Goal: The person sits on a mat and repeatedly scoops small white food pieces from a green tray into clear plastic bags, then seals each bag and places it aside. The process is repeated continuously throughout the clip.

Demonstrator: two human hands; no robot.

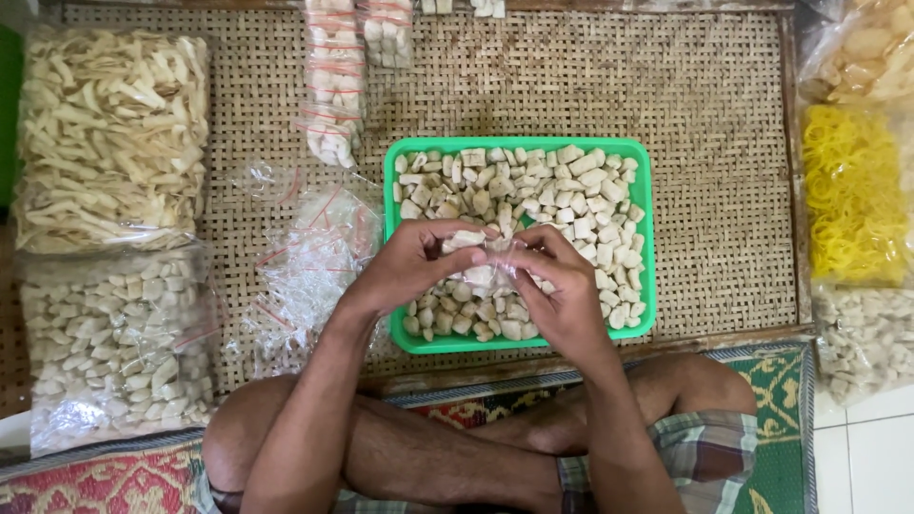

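Together over the green tray, pinching one small clear packet of pale cracker pieces.
Left hand and right hand both closed on the packet's top, above loose pieces filling the tray near the woven mat's front edge; empty clear bags just left, filled bags along the left edge.

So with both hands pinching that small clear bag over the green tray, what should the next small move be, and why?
Probably closing the small clear bag. The left hand and right hand both pinch its top above the green tray, and pale pieces already sit inside it. A string of filled, sealed packets lies on the woven mat.
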